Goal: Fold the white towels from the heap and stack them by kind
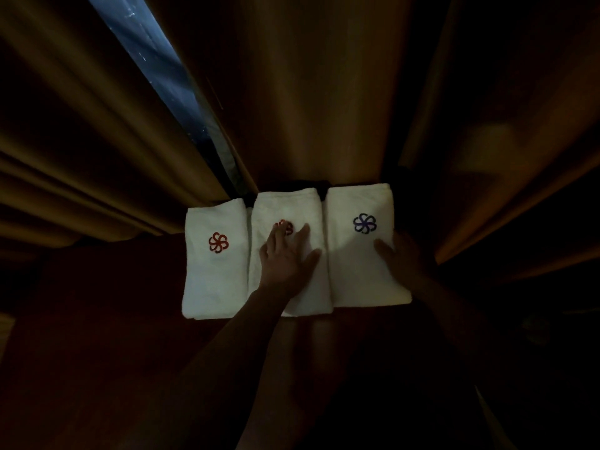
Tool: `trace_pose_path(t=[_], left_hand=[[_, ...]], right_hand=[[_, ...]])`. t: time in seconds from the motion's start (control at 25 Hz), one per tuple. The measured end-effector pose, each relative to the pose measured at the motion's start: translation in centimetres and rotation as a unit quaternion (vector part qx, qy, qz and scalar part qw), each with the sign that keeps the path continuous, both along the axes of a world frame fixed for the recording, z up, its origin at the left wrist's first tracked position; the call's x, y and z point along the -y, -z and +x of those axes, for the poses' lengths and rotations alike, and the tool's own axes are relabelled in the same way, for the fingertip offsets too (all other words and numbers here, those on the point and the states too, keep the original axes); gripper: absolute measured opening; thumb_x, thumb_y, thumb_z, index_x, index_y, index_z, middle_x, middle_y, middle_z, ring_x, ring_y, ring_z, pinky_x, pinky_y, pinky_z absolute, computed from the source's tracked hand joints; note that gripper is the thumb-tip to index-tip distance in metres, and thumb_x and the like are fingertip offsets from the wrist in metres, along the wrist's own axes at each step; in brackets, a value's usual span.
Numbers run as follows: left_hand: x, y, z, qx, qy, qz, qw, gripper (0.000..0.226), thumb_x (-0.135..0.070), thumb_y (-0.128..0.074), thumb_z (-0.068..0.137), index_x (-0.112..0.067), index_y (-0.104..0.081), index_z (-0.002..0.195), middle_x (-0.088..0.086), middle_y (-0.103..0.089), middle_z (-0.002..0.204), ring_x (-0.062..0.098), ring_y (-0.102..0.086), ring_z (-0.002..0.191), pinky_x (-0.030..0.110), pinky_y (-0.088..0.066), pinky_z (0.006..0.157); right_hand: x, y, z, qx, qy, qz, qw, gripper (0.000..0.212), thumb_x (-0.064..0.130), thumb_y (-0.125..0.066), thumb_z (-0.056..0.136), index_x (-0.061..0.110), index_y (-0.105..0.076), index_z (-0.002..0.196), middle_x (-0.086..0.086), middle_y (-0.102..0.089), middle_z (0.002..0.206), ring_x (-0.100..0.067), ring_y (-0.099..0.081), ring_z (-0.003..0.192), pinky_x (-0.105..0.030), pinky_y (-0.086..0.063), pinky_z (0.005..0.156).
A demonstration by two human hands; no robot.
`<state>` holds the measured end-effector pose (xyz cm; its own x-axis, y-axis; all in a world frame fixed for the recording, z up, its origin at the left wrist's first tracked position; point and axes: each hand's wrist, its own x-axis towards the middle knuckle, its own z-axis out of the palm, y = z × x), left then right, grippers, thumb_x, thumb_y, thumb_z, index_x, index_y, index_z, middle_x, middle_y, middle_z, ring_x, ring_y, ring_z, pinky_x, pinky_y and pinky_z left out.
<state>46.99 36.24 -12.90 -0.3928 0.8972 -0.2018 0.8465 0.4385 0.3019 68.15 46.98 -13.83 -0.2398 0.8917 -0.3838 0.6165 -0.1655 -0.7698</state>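
Observation:
Three folded white towels lie side by side on a dark red surface. The left towel point(212, 271) bears a red flower logo. The middle towel point(285, 209) has a red logo too, partly covered by my left hand point(287, 254), which presses flat on it with fingers spread. The right towel point(357, 254) carries a purple flower logo. My right hand point(402, 254) rests on that towel's right edge; it is dim and its fingers are hard to make out.
Brown-gold curtains point(308, 92) hang right behind the towels, with a narrow gap of window point(168, 73) at the upper left. The dark red surface point(97, 319) spreads toward me. The room is very dark at the right and bottom.

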Motion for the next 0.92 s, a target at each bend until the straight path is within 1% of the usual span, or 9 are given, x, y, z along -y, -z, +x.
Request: trace_pose_path(t=[0.08,0.16,0.28,0.4,0.44,0.6,0.72,0.84,0.92], left_hand=[[0.2,-0.5,-0.1,-0.038,0.014,0.034,0.999,0.063,-0.061,-0.04,0.092,-0.037,-0.025,0.148,0.007,-0.014,0.158,0.026,-0.008,0.146,0.046,-0.012,0.115],[0.2,-1.0,0.1,-0.07,0.057,0.061,0.994,0.063,-0.056,-0.039,0.094,-0.034,-0.02,0.151,0.01,-0.007,0.16,0.028,-0.003,0.148,0.047,-0.007,0.117],[-0.2,-0.8,0.4,-0.053,0.095,0.031,0.994,0.064,-0.054,-0.031,0.098,-0.037,-0.002,0.153,0.01,0.009,0.161,0.028,0.012,0.148,0.047,0.0,0.119],[-0.9,-0.4,-0.5,-0.023,0.059,-0.037,0.997,0.066,-0.061,-0.026,0.096,-0.041,0.005,0.151,0.006,0.012,0.161,0.026,0.013,0.148,0.045,-0.002,0.119],[-1.2,-0.4,-0.8,-0.019,0.057,-0.053,0.997,0.066,-0.062,-0.027,0.096,-0.042,0.004,0.151,0.005,0.011,0.162,0.026,0.012,0.148,0.045,-0.002,0.118],[-1.9,-0.9,-1.0,-0.013,0.071,-0.074,0.995,0.067,-0.062,-0.03,0.096,-0.042,0.004,0.151,0.005,0.011,0.162,0.027,0.011,0.148,0.046,-0.002,0.117],[0.3,-1.2,0.2,-0.03,0.063,-0.014,0.997,0.064,-0.058,-0.029,0.098,-0.036,-0.004,0.153,0.008,0.001,0.162,0.026,0.003,0.149,0.045,-0.004,0.118],[4.6,-1.4,2.0,-0.012,0.04,0.014,0.999,0.064,-0.06,-0.02,0.095,-0.033,-0.015,0.152,0.009,-0.006,0.162,0.025,-0.001,0.149,0.044,-0.007,0.118],[7.2,-1.7,2.6,0.01,0.034,0.02,0.999,0.068,-0.062,-0.014,0.091,-0.033,-0.017,0.152,0.01,-0.01,0.161,0.026,-0.005,0.149,0.045,-0.009,0.118]], right_hand=[[0.6,0.3,0.3,0.102,0.016,0.133,0.986,0.068,0.041,-0.062,0.089,0.017,-0.035,0.146,-0.015,-0.031,0.149,-0.034,-0.029,0.136,-0.047,-0.033,0.108],[1.4,0.0,-0.7,0.108,-0.01,0.207,0.972,0.072,0.04,-0.064,0.087,0.02,-0.031,0.148,-0.015,-0.026,0.152,-0.033,-0.024,0.138,-0.048,-0.03,0.11],[2.2,0.0,-2.6,0.074,-0.051,0.163,0.982,0.078,0.044,-0.065,0.085,0.026,-0.024,0.15,-0.01,-0.013,0.158,-0.031,-0.014,0.143,-0.047,-0.022,0.115],[2.0,0.2,-3.4,-0.05,-0.048,0.115,0.991,0.081,0.039,-0.067,0.085,0.025,-0.02,0.15,-0.007,-0.018,0.157,-0.024,-0.02,0.143,-0.038,-0.023,0.115],[2.0,0.3,-3.4,-0.05,-0.073,0.125,0.988,0.082,0.038,-0.067,0.085,0.026,-0.019,0.151,-0.006,-0.02,0.156,-0.023,-0.021,0.143,-0.037,-0.024,0.113],[1.5,1.3,-2.5,0.152,-0.14,0.169,0.964,0.087,0.059,-0.057,0.084,0.034,-0.009,0.152,-0.011,-0.001,0.16,-0.032,-0.002,0.146,-0.05,-0.009,0.117],[2.1,0.5,-2.6,0.206,-0.161,0.277,0.925,0.079,0.069,-0.041,0.083,0.028,-0.026,0.149,-0.012,-0.002,0.16,-0.032,0.002,0.147,-0.053,-0.003,0.116],[4.0,-0.9,-3.9,0.096,-0.19,0.313,0.926,0.066,0.061,-0.044,0.084,0.017,-0.053,0.134,-0.013,-0.019,0.158,-0.031,-0.01,0.147,-0.055,-0.011,0.117],[5.3,-2.1,-5.3,0.048,-0.198,0.312,0.928,0.057,0.052,-0.054,0.087,0.014,-0.059,0.128,-0.013,-0.024,0.156,-0.031,-0.015,0.146,-0.05,-0.014,0.118]])
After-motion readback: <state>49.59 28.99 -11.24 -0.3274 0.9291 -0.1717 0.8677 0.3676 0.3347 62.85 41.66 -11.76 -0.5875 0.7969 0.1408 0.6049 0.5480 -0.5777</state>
